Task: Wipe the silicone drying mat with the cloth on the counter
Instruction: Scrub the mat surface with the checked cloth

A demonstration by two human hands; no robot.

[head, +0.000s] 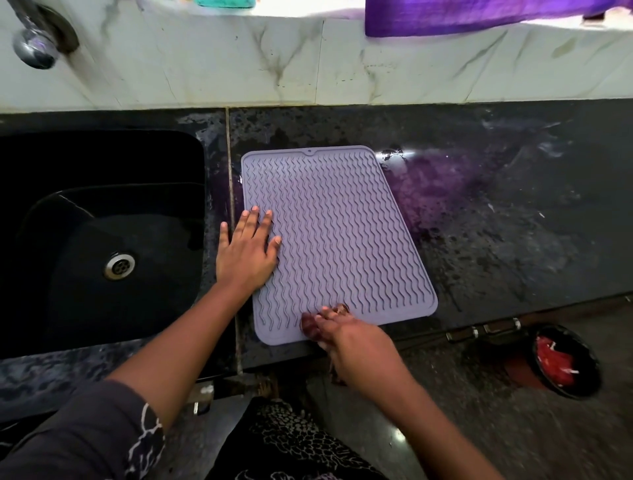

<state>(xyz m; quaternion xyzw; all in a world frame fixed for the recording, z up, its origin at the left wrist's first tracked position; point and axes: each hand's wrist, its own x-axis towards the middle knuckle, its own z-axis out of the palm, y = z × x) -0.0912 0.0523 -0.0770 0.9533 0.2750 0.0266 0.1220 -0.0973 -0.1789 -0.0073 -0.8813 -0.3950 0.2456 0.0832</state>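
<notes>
A grey-lilac silicone drying mat [339,233] with wavy ridges lies flat on the wet black counter [496,212], just right of the sink. My left hand [248,250] rests flat on the mat's left edge, fingers spread and holding nothing. My right hand [342,329] is blurred at the mat's near edge, fingers on top and thumb at the rim, pinching it. A purple cloth [479,17] hangs over the marble ledge at the back right, away from both hands.
A black sink [102,171] with a steel drain [120,265] sits to the left, a tap [34,48] above it. A teal item [224,3] lies on the ledge. A black bin [565,359] with red contents stands on the floor at the right.
</notes>
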